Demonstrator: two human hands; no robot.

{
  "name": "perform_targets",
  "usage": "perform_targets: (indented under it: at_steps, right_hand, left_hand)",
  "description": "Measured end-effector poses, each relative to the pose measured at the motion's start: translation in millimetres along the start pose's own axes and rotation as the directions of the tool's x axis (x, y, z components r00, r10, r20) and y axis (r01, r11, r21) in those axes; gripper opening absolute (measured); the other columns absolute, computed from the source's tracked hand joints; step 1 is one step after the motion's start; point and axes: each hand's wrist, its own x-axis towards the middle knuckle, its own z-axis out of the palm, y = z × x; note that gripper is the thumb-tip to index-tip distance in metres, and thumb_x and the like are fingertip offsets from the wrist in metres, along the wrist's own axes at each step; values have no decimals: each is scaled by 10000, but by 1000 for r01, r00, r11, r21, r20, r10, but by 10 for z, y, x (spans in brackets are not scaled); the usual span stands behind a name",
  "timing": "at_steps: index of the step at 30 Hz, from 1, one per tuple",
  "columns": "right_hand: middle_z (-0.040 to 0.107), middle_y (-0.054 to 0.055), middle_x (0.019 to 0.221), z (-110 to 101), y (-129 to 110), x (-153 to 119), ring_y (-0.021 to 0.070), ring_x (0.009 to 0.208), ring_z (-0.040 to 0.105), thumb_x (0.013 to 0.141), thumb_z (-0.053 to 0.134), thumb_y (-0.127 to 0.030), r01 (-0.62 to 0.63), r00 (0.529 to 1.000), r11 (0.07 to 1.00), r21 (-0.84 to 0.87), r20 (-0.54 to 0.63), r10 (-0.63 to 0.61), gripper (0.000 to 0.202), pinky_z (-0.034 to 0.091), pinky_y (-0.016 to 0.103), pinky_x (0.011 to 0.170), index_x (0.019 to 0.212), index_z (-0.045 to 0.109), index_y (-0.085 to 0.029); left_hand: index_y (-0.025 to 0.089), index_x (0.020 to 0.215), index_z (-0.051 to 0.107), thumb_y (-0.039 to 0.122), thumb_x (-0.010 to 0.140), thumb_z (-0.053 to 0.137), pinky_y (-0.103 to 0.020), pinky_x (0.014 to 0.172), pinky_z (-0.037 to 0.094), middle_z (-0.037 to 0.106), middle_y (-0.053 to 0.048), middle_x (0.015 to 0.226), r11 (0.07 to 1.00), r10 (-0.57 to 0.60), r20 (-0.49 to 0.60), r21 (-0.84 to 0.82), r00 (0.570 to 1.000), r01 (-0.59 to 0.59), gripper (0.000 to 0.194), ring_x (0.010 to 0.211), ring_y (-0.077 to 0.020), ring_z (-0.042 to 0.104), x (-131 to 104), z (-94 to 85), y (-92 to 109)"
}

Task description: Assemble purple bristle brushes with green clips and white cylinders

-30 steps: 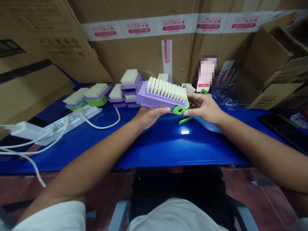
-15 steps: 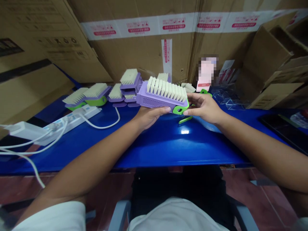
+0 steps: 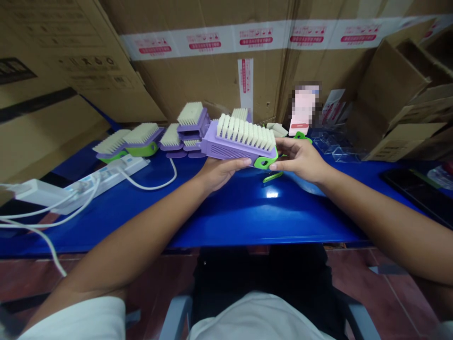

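Note:
A purple brush [image 3: 231, 150] with pale bristles facing up is held over the table, its long side toward me. My left hand [image 3: 221, 172] grips it from below, thumb along the lower front edge. At its right end sits a bright green piece [image 3: 264, 162] with a hole. My right hand [image 3: 300, 158] pinches that end, thumb at the green piece and the other fingers behind. Below lies a thin green part [image 3: 272, 177] on the table. Left of the held brush stand several purple brushes [image 3: 190, 123], some stacked, and two with green parts [image 3: 141, 138].
On the blue table [image 3: 226, 217], a white power strip [image 3: 101, 182] with cables lies at left. Cardboard boxes [image 3: 208, 71] line the back. A phone with a pink screen [image 3: 302, 111] leans there, clear plastic pieces [image 3: 339, 144] beside it. A dark device [image 3: 414, 193] lies at right.

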Motion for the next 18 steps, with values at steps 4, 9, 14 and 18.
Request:
perform_targets:
  at_steps: [4,9,14,18]
  right_hand:
    - [852,71,1198,4,5,1,277,1058,793,633,1107,-401,-4,1000,1000,5,-1,4,739,669,513,1076,1316,863,-262]
    - [855,67,1169,8,10,5,271,1040,790,609,1117,-380,-9,1000,1000,19,-15,9,729,671,495,1051,1282,870,-252]
    - [854,71,1165,15,7,-4,261,1036,792,612,1117,-362,-8,1000,1000,24,-13,8,738,665,481,1055,1295,864,-237]
    - [851,65,1176,25,0,-7,277,1053,794,625,1110,-386,-11,1000,1000,13,-12,11,739,673,513,1065,1309,862,-259]
  left_hand:
    - [293,1407,746,372,673,1075,-576,1269,540,854,-72,1287,1000,0,7,-3,1000,0,808,1393,-372,732,1,6,5]
    - [295,1384,753,362,654,1081,-592,1260,545,850,-69,1301,1000,-4,-14,-5,1000,4,803,1359,-363,749,-3,23,13]
    - [285,1408,744,351,635,1091,-572,1275,535,848,-66,1302,1000,10,-12,0,1000,-10,849,1343,-351,758,-5,48,9]
    - [295,1427,737,348,658,1086,-561,1287,528,846,-59,1302,1000,25,1,-7,1000,-25,846,1383,-360,738,-6,56,7]
